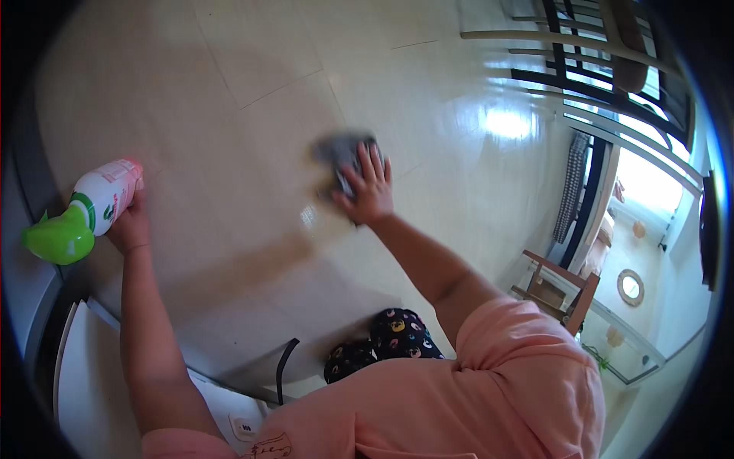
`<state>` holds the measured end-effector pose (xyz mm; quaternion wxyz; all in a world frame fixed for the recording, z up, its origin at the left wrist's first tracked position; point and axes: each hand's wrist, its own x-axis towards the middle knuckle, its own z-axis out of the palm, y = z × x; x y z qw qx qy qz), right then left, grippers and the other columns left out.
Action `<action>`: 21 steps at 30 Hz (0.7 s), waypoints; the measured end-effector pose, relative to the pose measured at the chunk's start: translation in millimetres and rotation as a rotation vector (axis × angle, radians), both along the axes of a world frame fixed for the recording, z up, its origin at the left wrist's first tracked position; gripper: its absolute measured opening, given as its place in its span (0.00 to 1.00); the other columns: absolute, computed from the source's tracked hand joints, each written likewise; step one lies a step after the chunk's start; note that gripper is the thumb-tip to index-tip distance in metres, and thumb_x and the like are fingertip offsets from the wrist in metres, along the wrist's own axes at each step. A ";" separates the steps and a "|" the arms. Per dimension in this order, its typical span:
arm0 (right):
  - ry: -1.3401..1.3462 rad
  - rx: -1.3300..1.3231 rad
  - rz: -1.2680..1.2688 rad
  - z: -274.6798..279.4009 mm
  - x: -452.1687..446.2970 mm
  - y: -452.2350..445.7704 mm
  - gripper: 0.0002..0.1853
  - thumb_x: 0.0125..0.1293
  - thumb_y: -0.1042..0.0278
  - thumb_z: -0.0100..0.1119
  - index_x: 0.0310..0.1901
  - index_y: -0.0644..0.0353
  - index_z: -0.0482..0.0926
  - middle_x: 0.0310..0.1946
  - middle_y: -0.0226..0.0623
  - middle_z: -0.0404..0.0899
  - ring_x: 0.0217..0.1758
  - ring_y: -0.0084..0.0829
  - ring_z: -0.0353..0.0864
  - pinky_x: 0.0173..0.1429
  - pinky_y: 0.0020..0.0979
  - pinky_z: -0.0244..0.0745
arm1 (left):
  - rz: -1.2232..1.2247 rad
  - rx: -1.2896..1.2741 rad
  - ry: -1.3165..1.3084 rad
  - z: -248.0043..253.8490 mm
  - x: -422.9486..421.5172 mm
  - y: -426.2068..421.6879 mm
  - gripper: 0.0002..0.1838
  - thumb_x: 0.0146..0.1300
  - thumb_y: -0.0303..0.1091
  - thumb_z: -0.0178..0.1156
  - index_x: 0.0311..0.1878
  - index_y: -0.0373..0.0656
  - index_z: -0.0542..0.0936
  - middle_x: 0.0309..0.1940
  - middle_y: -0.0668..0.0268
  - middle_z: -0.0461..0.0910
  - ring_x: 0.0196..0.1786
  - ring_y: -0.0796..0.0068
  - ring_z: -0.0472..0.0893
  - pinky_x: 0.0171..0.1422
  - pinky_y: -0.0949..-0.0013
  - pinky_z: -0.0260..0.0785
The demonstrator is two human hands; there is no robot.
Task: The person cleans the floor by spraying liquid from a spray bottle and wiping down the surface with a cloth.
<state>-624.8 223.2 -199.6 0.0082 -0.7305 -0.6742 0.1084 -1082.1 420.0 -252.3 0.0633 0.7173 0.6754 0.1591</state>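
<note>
My left hand (131,227) is closed around a white spray bottle (103,191) with a bright green head and a pinkish end. The bottle lies tilted at the left, its green head toward me; it hides part of my fingers. Farther right, my right hand (370,187) presses a dark grey cloth (344,157) against the pale tiled floor (252,153). My fingers are spread over the cloth, and its far edge is smeared by motion.
My knees in dark patterned trousers (401,334) are close in front of me. A white appliance or panel (92,367) stands at lower left, with a black strap-like piece (287,367) beside it. Chair-like bars (566,38) are at upper right; a wooden frame (577,298) stands below them.
</note>
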 end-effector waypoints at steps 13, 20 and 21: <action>0.094 0.259 -0.110 -29.3 36.4 144.0 0.34 0.68 0.33 0.45 0.72 0.36 0.65 0.78 0.38 0.52 0.82 0.42 0.43 0.81 0.53 0.34 | -0.120 0.237 0.123 -43.8 -52.4 8.3 0.23 0.67 0.44 0.63 0.56 0.35 0.80 0.56 0.57 0.82 0.55 0.57 0.81 0.64 0.57 0.68; -0.289 0.290 -0.478 -101.5 356.3 -15.6 0.35 0.73 0.36 0.37 0.76 0.44 0.58 0.77 0.35 0.54 0.81 0.40 0.49 0.78 0.54 0.45 | -0.303 0.198 -0.172 -21.7 -43.8 -1.6 0.23 0.69 0.47 0.60 0.55 0.35 0.80 0.54 0.57 0.82 0.54 0.58 0.81 0.61 0.59 0.69; -0.208 0.227 -0.682 -69.2 351.7 -23.4 0.36 0.73 0.36 0.33 0.76 0.46 0.57 0.78 0.38 0.53 0.81 0.41 0.48 0.80 0.55 0.42 | -0.321 0.210 -0.221 -18.2 -40.5 -10.6 0.22 0.69 0.45 0.61 0.54 0.35 0.80 0.53 0.57 0.82 0.53 0.58 0.81 0.60 0.59 0.70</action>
